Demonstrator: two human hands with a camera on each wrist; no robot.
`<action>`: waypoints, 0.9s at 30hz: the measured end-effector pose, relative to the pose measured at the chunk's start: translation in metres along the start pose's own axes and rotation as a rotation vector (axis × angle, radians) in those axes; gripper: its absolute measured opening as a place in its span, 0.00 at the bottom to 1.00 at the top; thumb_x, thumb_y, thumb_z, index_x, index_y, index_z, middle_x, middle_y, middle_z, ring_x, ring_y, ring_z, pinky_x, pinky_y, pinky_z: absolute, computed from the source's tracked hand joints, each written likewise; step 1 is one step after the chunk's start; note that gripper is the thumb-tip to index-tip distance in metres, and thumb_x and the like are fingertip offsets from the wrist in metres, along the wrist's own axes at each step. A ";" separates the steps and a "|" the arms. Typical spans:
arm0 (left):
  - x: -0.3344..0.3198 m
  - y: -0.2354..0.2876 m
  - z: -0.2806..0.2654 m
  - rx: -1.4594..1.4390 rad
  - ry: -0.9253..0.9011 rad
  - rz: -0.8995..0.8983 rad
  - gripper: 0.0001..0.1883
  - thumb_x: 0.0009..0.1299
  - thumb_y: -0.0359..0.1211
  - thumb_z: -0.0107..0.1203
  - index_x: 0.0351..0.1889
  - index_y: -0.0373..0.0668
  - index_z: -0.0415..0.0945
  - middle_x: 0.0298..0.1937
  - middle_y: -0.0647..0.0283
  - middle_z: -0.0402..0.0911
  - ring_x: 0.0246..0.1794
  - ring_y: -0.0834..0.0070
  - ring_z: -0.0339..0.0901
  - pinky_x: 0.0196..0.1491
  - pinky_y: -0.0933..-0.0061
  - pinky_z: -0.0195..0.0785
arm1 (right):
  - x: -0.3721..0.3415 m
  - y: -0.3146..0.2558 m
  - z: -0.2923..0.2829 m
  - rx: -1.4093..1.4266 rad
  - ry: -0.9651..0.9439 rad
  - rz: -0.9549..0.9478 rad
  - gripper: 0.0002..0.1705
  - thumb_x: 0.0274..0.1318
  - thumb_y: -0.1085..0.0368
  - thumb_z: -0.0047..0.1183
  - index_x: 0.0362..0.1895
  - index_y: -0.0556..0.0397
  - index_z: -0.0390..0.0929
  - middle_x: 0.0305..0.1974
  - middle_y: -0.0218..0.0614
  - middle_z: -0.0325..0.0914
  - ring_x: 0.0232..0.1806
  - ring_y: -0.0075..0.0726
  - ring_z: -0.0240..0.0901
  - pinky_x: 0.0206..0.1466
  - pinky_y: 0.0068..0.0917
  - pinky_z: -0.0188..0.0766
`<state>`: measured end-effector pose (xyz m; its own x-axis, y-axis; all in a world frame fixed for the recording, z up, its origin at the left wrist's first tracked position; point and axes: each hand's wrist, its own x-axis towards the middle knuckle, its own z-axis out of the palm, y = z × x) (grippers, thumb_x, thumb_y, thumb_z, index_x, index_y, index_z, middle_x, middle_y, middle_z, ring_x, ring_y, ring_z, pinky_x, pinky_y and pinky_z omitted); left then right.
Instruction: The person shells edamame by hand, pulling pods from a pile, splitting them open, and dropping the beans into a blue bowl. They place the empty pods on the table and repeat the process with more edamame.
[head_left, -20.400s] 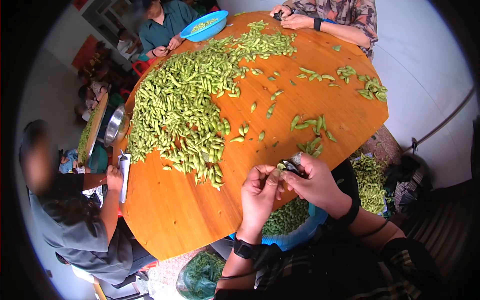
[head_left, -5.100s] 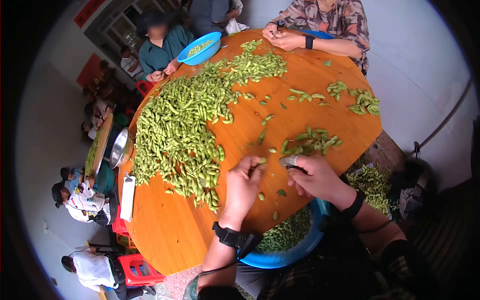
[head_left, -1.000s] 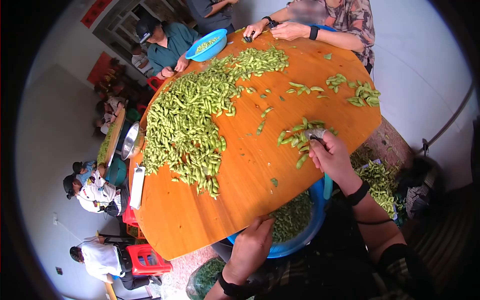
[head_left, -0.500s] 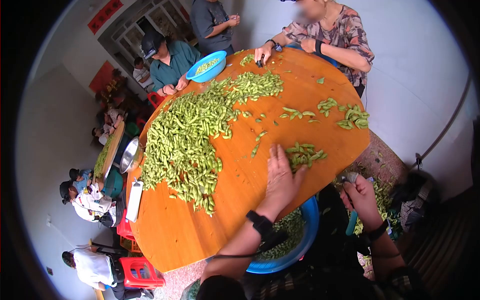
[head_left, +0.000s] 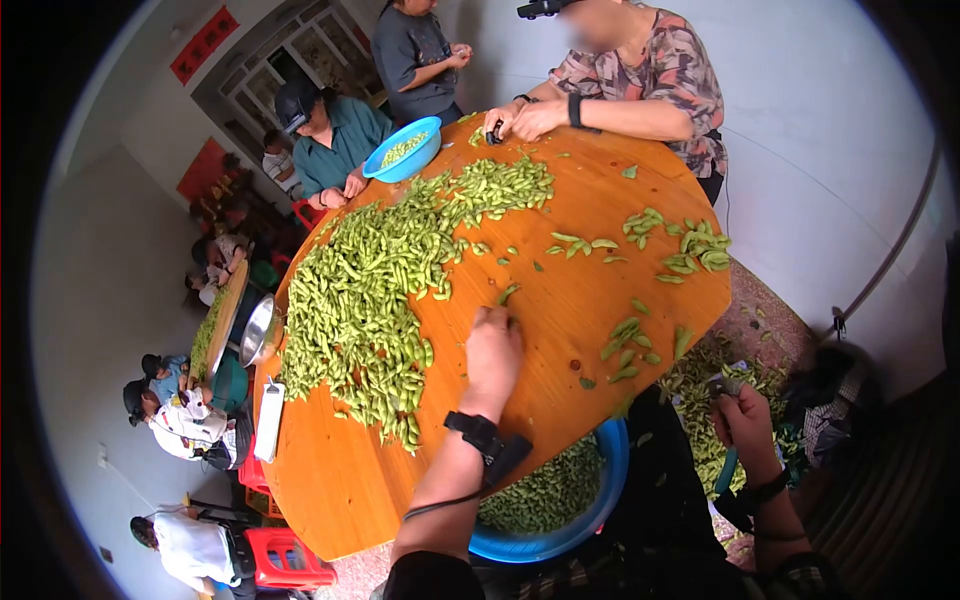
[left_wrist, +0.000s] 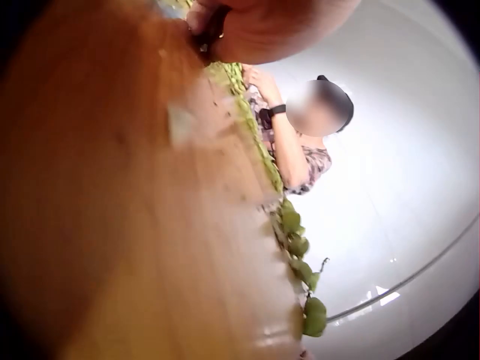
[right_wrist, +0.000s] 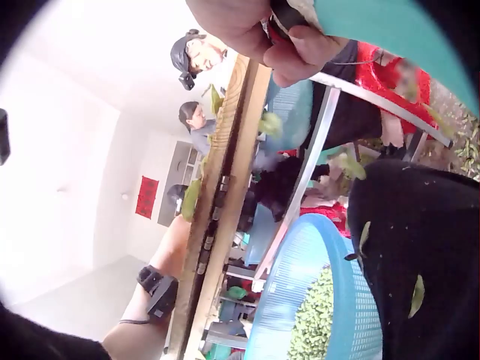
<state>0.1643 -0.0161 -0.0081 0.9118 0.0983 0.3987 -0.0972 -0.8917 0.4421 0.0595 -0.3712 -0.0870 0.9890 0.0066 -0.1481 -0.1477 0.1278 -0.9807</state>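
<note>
My left hand (head_left: 494,350) is low over the orange wooden table (head_left: 560,350), fingers curled down, right by a green soybean pod (head_left: 507,293). What lies under its fingertips is hidden. In the left wrist view, that hand's fingers (left_wrist: 277,30) fill the top. Beyond the table's right edge my right hand (head_left: 745,425) grips a tool with a teal handle (head_left: 727,470); its dark working end is mostly covered by the fingers. A loose cluster of pods (head_left: 625,340) lies near that edge. Blurred pods (right_wrist: 270,124) hang in the air by the edge in the right wrist view.
A large pod heap (head_left: 360,290) covers the table's left half. Below the near edge, a blue basket (head_left: 615,500) holds shelled beans. Discarded pods (head_left: 700,400) pile on the floor at right. Two people sit across; a clipboard (head_left: 268,420) lies at left.
My right hand has left the table top and moved right past the edge. My left hand came up from the basket, passed the small cluster, then shifted left; the cluster is more spread out.
</note>
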 end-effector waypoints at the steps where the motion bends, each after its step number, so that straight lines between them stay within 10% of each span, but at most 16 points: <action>1: -0.002 0.007 0.008 -0.036 0.054 0.097 0.07 0.62 0.27 0.57 0.37 0.36 0.79 0.38 0.47 0.78 0.38 0.49 0.78 0.43 0.58 0.73 | 0.001 -0.002 -0.001 -0.002 0.024 -0.001 0.05 0.66 0.69 0.43 0.37 0.53 0.72 0.18 0.26 0.70 0.10 0.16 0.58 0.13 0.17 0.50; 5: -0.001 0.040 0.026 -0.372 -0.161 0.220 0.12 0.62 0.26 0.58 0.44 0.36 0.79 0.40 0.47 0.78 0.40 0.50 0.78 0.44 0.59 0.73 | 0.004 -0.002 -0.007 0.038 0.045 -0.025 0.06 0.67 0.68 0.44 0.35 0.53 0.71 0.18 0.27 0.71 0.11 0.16 0.60 0.13 0.17 0.52; 10: 0.043 -0.001 0.023 0.241 0.150 0.108 0.14 0.61 0.28 0.58 0.45 0.36 0.76 0.47 0.45 0.75 0.47 0.50 0.75 0.49 0.56 0.72 | -0.002 -0.014 -0.008 0.008 0.046 0.010 0.06 0.67 0.68 0.43 0.36 0.55 0.71 0.19 0.28 0.72 0.11 0.17 0.61 0.13 0.17 0.54; 12: 0.052 -0.018 0.020 0.057 -0.002 0.081 0.09 0.62 0.29 0.58 0.40 0.38 0.79 0.44 0.49 0.78 0.46 0.51 0.74 0.50 0.58 0.72 | -0.004 -0.024 0.002 0.012 0.080 0.048 0.06 0.67 0.68 0.43 0.35 0.55 0.71 0.19 0.29 0.72 0.11 0.17 0.62 0.13 0.16 0.55; 20: -0.016 0.004 -0.017 -0.074 -0.082 0.126 0.11 0.68 0.28 0.55 0.47 0.39 0.79 0.42 0.50 0.80 0.37 0.51 0.79 0.43 0.62 0.74 | -0.005 -0.079 0.082 -0.061 -0.291 -0.002 0.07 0.68 0.69 0.41 0.39 0.55 0.73 0.21 0.26 0.72 0.16 0.16 0.64 0.19 0.15 0.61; 27: -0.090 0.020 -0.058 -0.988 -0.340 -0.331 0.10 0.74 0.26 0.52 0.51 0.34 0.76 0.40 0.62 0.82 0.27 0.80 0.78 0.28 0.81 0.71 | 0.016 -0.094 0.174 -0.110 -0.610 -0.029 0.09 0.65 0.70 0.42 0.43 0.58 0.75 0.24 0.29 0.74 0.18 0.19 0.70 0.20 0.19 0.65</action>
<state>0.0571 -0.0167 0.0117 0.9994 0.0054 -0.0334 0.0337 -0.0813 0.9961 0.0918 -0.2107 0.0246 0.8165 0.5749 -0.0532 -0.0887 0.0338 -0.9955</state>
